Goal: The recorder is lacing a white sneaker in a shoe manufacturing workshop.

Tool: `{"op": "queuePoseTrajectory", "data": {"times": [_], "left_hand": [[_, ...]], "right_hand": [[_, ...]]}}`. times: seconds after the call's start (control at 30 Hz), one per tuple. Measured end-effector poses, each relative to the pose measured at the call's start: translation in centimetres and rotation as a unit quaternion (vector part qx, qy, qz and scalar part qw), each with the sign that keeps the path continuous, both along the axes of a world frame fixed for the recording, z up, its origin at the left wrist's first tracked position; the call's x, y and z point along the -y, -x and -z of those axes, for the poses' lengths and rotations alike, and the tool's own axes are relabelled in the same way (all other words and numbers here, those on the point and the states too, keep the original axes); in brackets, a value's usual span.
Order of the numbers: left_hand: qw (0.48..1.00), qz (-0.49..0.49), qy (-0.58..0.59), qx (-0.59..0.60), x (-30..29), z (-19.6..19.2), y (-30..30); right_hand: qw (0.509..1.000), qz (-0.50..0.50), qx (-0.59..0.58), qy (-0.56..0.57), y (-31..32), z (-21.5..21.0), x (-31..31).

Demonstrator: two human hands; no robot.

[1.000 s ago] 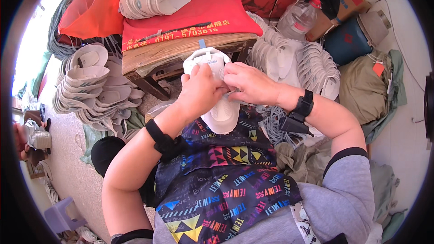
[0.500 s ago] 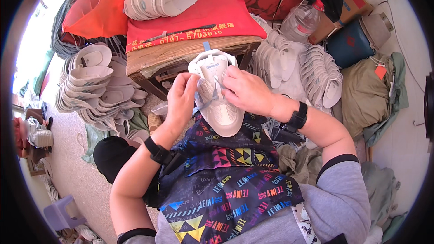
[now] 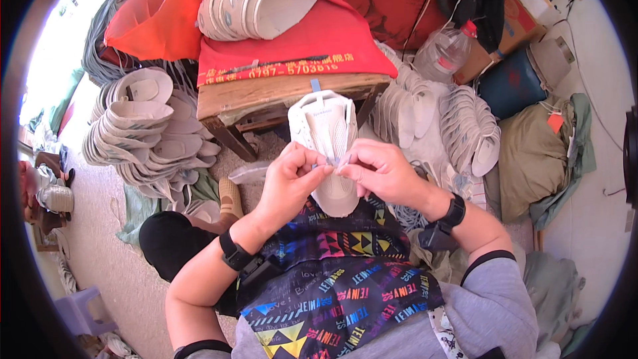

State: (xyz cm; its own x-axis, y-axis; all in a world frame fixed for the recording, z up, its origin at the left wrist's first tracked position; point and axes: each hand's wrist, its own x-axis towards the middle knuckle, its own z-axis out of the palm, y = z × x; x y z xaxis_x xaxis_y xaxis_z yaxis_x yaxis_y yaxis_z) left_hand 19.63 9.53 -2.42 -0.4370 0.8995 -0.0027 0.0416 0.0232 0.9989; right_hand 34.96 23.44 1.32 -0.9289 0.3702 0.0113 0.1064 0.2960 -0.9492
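Observation:
A whitish shoe upper [image 3: 334,201] lies in front of me with its toe towards my lap. Its heel end, with a blue-grey tab, points at the wooden stool. My left hand [image 3: 290,183] and my right hand [image 3: 387,174] meet over its throat, thumbs and fingertips pinched close together. Between them shows a little of a grey-blue shoelace [image 3: 334,161], mostly hidden by the fingers. The upper's tongue and eyelet rows lie beyond my hands.
The wooden stool [image 3: 266,98] bears a red cloth [image 3: 345,43] and nested uppers [image 3: 259,6]. More uppers are stacked at left [image 3: 133,126] and right [image 3: 468,129]. Grey laces [image 3: 100,33] hang by an orange bag [image 3: 159,16]. A clear bottle [image 3: 442,53] stands near a blue container [image 3: 508,83].
Both hands have moved from the sides of the upper towards its toe and come together over the throat. The tongue and eyelet rows are now more exposed; the view has shifted slightly.

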Motion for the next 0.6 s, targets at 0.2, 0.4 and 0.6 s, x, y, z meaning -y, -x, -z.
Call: {"op": "queuePoseTrajectory", "data": {"times": [0.2,0.4,0.6], "left_hand": [[0.973,-0.052,-0.007,0.223,-1.4,1.7,-0.4],[0.954,-0.014,0.042,0.297,-0.9,1.6,1.1],[0.977,0.003,-0.032,0.211,-1.3,0.9,5.1]], "right_hand": [[0.987,0.065,0.000,0.148,2.0,1.6,0.8],[0.941,0.009,-0.102,-0.323,3.3,1.5,-1.0],[0.789,0.002,-0.338,-0.514,5.5,-9.5,-1.2]]}}
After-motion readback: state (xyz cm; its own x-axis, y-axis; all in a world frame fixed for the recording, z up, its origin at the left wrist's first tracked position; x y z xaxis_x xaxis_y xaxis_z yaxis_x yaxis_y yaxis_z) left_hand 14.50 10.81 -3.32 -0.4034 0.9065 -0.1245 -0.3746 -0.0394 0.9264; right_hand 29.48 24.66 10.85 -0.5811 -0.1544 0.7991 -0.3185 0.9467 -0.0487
